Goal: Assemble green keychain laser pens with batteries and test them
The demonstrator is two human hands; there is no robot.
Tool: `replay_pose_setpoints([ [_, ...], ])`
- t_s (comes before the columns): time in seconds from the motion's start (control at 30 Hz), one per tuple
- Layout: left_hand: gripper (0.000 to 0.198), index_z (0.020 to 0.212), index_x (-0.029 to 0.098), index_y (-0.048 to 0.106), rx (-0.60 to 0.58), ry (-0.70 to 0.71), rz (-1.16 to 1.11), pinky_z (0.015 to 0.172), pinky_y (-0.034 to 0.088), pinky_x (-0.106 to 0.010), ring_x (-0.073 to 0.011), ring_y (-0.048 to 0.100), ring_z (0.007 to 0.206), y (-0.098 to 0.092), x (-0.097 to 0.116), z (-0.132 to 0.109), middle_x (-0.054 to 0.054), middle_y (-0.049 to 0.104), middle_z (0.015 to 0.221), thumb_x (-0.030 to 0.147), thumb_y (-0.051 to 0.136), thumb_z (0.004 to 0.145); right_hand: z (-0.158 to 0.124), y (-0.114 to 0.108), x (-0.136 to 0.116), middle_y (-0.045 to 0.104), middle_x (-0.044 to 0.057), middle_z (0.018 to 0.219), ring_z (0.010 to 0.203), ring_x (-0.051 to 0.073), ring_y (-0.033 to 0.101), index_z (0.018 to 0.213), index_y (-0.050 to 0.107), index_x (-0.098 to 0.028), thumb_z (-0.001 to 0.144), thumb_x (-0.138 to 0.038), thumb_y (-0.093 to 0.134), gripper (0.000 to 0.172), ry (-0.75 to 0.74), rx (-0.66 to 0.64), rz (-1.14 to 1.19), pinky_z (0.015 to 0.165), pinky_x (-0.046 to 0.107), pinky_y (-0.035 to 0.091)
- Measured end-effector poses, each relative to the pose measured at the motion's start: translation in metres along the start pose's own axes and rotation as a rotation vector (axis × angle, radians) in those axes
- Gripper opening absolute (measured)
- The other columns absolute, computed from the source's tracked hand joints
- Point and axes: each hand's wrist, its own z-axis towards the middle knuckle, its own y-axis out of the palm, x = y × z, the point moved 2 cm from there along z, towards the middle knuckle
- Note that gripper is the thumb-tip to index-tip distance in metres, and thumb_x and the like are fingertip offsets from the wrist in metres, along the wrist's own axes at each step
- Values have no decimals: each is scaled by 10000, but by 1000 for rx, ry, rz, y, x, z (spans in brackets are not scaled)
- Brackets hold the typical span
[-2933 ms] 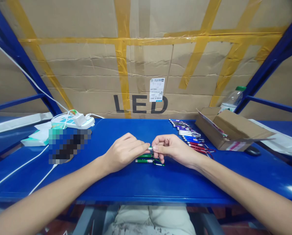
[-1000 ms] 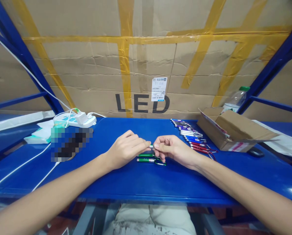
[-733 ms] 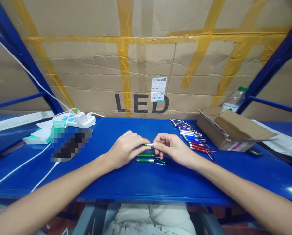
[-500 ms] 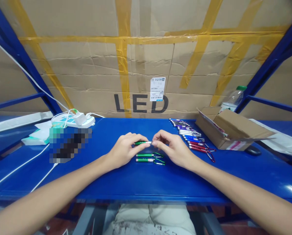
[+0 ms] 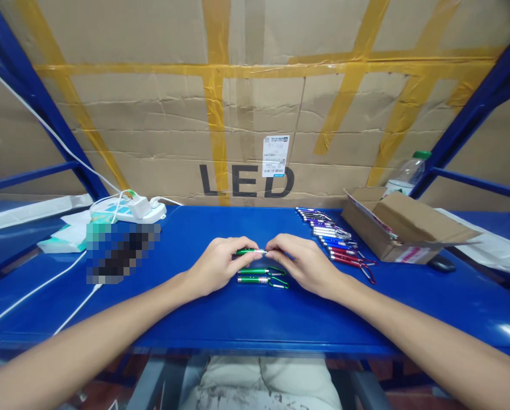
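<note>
My left hand (image 5: 221, 263) pinches a slim green keychain flashlight (image 5: 247, 251) between thumb and fingers, its silver end pointing right. At that silver end, the thumb and fingertips of my right hand (image 5: 308, 263) close in a pinch; they hide whatever small part is there. Just below, on the blue table, two more green flashlights lie side by side: an upper green flashlight (image 5: 254, 271) and a lower green flashlight (image 5: 253, 280). Each has a green carabiner clip at its right end.
Right of my hands lies a row of flashlights in several colours, among them a red flashlight (image 5: 345, 260). An open cardboard box (image 5: 402, 230) stands beyond, with a plastic bottle (image 5: 408, 171) behind it. Left are a power strip (image 5: 152, 213), white cables and a blurred dark object (image 5: 122, 254).
My right hand's raised fingers have come down and its fingertips have drawn together at the flashlight's silver end. My left hand has barely moved.
</note>
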Motion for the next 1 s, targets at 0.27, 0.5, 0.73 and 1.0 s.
replay_pose_setpoints([
  [0.27,236,1097,205,750,2,108,141,784,548,-259,-166,766,855,-3,0,-2,-18,822,984,388,601,1103,3,-3,-5,749,53,940,835,211,684,986,664,-248,1119,-354,535,213,56,8,83,790,327,512],
  [0.5,258,1133,193,731,2,223,228,849,560,-295,-181,746,905,-6,3,-4,-53,816,1049,372,544,1130,4,-2,-5,749,15,851,757,185,672,916,683,-232,1061,-380,636,213,225,-5,306,714,306,506],
  [0.73,264,1132,180,717,29,316,275,823,550,-310,-179,729,856,-5,2,-5,-64,803,998,360,525,1138,4,3,-1,728,15,797,709,178,631,898,686,-219,993,-484,730,285,374,-38,589,656,310,507],
  [1.0,262,1120,183,723,41,293,258,821,556,-309,-180,737,862,-4,2,-4,-62,806,995,370,540,1132,5,4,-1,727,16,798,701,168,633,913,673,-214,976,-536,747,337,397,-45,644,651,297,505],
])
